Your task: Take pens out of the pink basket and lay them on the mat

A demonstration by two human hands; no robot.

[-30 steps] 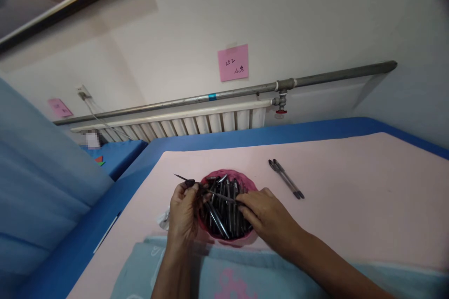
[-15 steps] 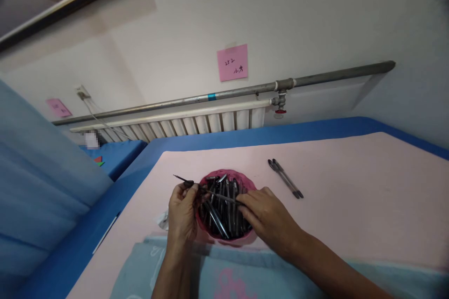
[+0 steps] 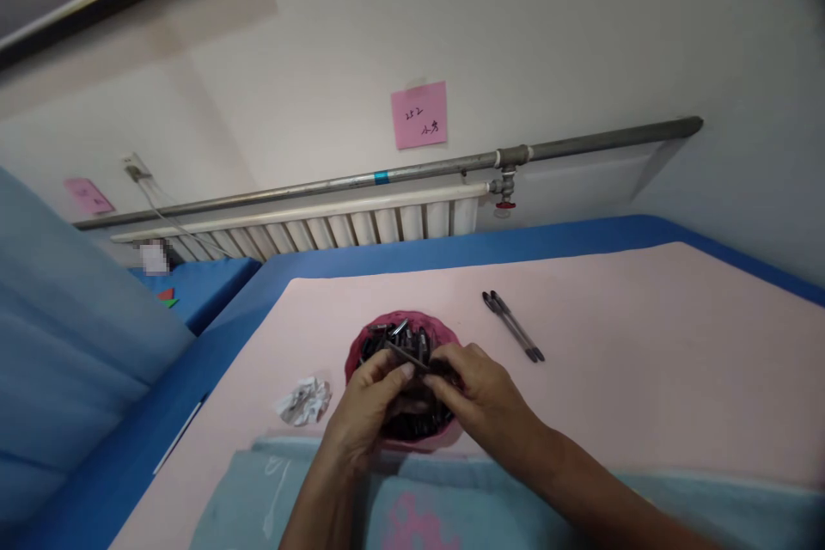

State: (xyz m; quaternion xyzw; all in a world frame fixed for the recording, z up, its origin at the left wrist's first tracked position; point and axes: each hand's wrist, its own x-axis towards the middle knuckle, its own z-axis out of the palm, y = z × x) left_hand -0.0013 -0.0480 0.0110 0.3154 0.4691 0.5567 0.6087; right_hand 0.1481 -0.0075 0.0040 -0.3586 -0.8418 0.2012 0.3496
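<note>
Above a pink basket [image 3: 353, 354] full of dark pens, my two hands meet at one slim dark pen [image 3: 406, 356]. My left hand [image 3: 369, 402] pinches it from the left, fingers closed, thumb on top. From the right, my right hand [image 3: 483, 388] grips its other end between thumb and fingers. The fingers hide both ends in part. Beneath the hands, black pens [image 3: 418, 427] lie packed in the basket. To the right, two clear-barrelled pens with black caps [image 3: 514, 326] lie side by side on the pink sheet [image 3: 612, 344].
Crumpled white paper [image 3: 305, 401] lies left of the basket. A light blue cloth [image 3: 516, 494] runs along the near side. Blue surface [image 3: 547, 234] borders the sheet; beyond stand a white radiator [image 3: 361, 228] and a pipe with a red-handled valve [image 3: 506, 204]. A blue curtain [image 3: 58, 344] hangs left.
My left hand has moved right, closer to my right hand, uncovering the crumpled paper. The thin tip that stuck out left of it no longer shows. The view has shifted slightly.
</note>
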